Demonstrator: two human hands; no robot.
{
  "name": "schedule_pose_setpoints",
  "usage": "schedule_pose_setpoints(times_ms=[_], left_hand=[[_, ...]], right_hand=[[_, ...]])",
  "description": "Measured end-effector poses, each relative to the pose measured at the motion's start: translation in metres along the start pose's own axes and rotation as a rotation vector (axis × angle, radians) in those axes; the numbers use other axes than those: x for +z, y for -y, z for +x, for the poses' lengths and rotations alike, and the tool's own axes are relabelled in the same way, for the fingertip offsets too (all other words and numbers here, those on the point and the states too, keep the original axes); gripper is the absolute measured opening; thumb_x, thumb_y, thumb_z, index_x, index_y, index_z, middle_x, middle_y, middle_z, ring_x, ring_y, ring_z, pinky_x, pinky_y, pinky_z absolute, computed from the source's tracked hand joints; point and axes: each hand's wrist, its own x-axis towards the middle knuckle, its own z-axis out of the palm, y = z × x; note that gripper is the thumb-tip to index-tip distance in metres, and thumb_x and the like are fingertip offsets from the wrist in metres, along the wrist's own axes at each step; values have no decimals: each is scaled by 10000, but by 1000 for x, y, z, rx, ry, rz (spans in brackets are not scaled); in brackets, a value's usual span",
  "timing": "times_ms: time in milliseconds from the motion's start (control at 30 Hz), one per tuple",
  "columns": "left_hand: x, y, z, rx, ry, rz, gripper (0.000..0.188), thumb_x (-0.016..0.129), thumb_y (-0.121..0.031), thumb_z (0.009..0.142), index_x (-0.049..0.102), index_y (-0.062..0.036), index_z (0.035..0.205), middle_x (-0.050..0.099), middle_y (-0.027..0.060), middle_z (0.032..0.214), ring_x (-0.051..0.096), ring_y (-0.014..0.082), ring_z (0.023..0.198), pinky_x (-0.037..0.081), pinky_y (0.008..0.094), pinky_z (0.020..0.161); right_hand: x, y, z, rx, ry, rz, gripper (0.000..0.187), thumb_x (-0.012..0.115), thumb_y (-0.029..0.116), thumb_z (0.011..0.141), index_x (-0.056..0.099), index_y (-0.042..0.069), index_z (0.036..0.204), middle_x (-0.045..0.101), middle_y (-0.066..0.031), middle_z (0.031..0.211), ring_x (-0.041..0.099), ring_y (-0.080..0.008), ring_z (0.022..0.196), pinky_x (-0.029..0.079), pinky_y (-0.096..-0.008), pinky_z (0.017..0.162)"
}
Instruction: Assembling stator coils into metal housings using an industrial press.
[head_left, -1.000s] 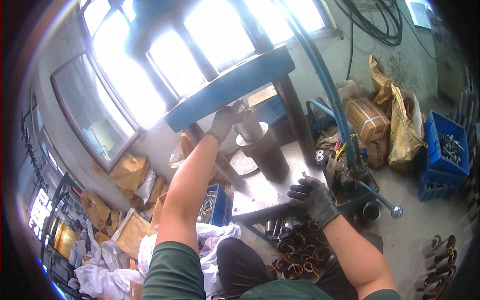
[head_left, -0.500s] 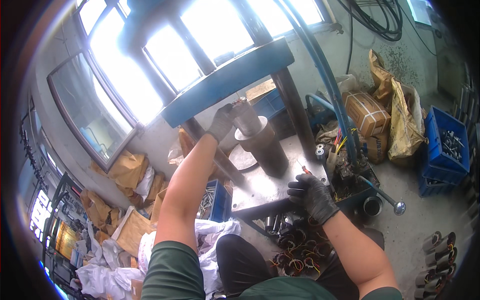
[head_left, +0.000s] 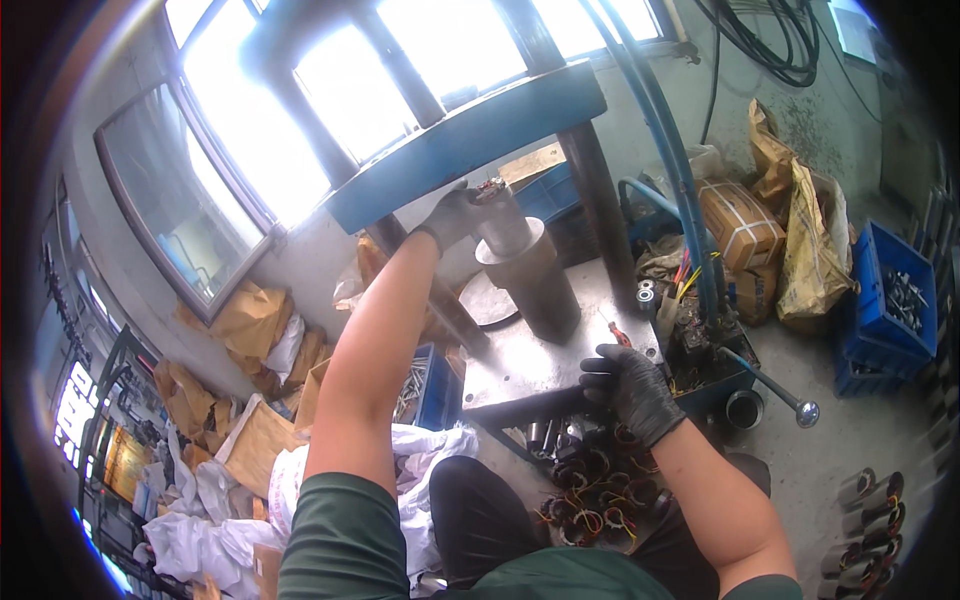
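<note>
My left hand (head_left: 450, 217), in a dark glove, is wrapped around the side of a grey metal motor housing (head_left: 502, 226) with reddish wires at its top. The housing stands on a thick upright steel cylinder (head_left: 537, 295), itself on the steel bed plate (head_left: 590, 365) of a blue press (head_left: 470, 130). Some of my left fingers are hidden behind the housing. My right hand (head_left: 640, 393), also gloved, hovers at the plate's near right edge, fingers apart and slightly bent. Just beyond its fingertips lies a red-handled screwdriver (head_left: 620, 335); no grip on it shows.
Round steel posts (head_left: 600, 210) flank the cylinder, and a flat disc (head_left: 490, 300) lies behind it at left. A lever with a ball end (head_left: 806, 412) sticks out at right. Wired motor parts (head_left: 590, 500) sit below the plate. Blue bins (head_left: 885, 290) stand far right.
The view has shifted slightly, so the press and plate sit a little higher. My left hand stays on the motor housing. My right hand has drawn back slightly from the screwdriver.
</note>
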Motion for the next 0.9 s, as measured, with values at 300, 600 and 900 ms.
schedule_pose_setpoints(times_ms=[300, 600, 900], left_hand=[[14, 53, -31, 99, -195, -107, 728, 763, -252, 968, 419, -130, 1598, 503, 188, 1539, 618, 244, 1230, 531, 350, 1023], [94, 157, -169, 71, -479, -494, 306, 721, -150, 955, 678, -39, 1237, 715, 48, 1073, 659, 156, 947, 549, 296, 873], [275, 254, -480, -559, -305, -629, 278, 731, -251, 973, 720, -27, 1136, 728, 102, 992, 670, 210, 965, 531, 365, 905]], right_hand=[[6, 8, -25, -89, 49, -88, 394, 736, 238, 958, 601, 33, 1266, 722, -159, 1079, 725, -283, 861, 608, -415, 729], [-15, 14, -36, -113, 55, -102, 325, 676, 170, 973, 639, 28, 1263, 744, -184, 1069, 737, -314, 905, 620, -426, 800], [-28, 43, -63, -517, 142, -715, 546, 602, 251, 999, 539, -65, 1441, 670, -213, 1317, 649, -317, 1228, 480, -446, 1112]])
